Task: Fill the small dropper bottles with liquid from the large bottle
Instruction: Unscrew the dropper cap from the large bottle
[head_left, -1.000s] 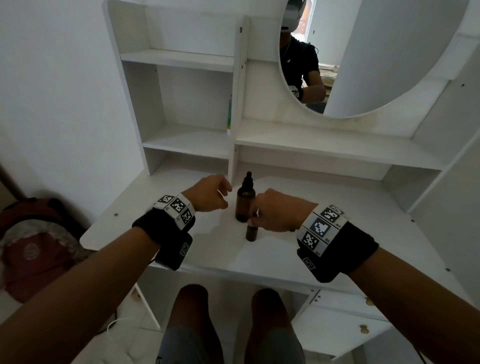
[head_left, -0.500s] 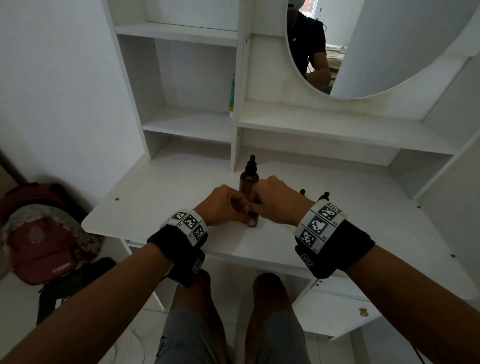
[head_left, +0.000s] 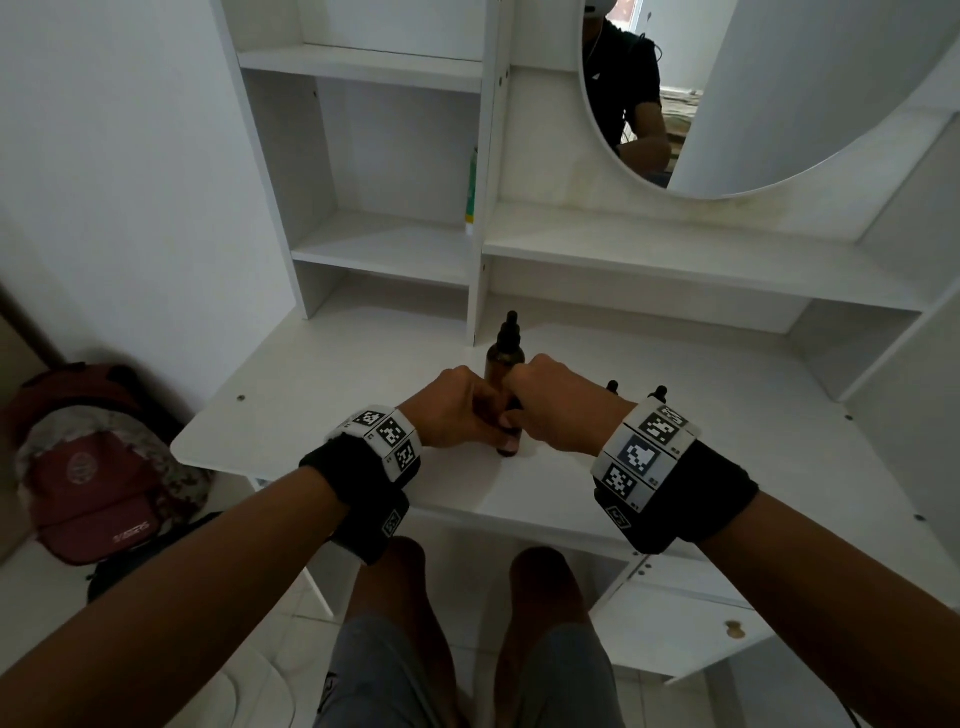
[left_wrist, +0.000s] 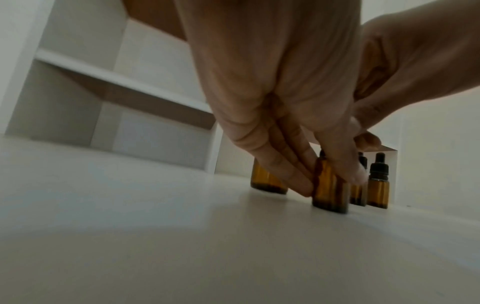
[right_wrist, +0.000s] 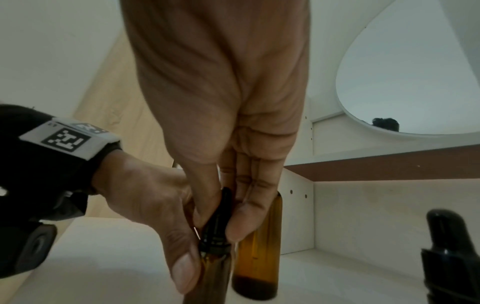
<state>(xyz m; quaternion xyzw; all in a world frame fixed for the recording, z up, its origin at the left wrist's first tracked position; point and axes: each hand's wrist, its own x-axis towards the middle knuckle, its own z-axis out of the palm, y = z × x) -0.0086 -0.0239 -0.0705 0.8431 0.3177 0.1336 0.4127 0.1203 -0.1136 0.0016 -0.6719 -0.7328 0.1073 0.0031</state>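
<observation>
A small amber dropper bottle (head_left: 508, 446) stands on the white desk (head_left: 322, 415) between my hands. My left hand (head_left: 480, 418) grips its glass body (left_wrist: 327, 186) between thumb and fingers. My right hand (head_left: 519, 410) pinches its black dropper cap (right_wrist: 217, 224) from above. The large amber bottle (head_left: 505, 366), capped with a black dropper, stands upright just behind them, and a dark layer shows at its bottom (right_wrist: 255, 287). Two more small capped dropper bottles (left_wrist: 378, 185) stand to the right, mostly hidden behind my right wrist in the head view.
The desk sits under white shelves (head_left: 384, 244) and a round mirror (head_left: 779, 93). A vertical divider panel (head_left: 480, 291) stands right behind the large bottle. A green tube (head_left: 472, 187) leans on a shelf. A red cap and a bag (head_left: 98, 493) lie on the floor at the left.
My left hand has come in from the left and taken hold of the small bottle's body. My right hand stays on the same bottle. My view has tilted downward.
</observation>
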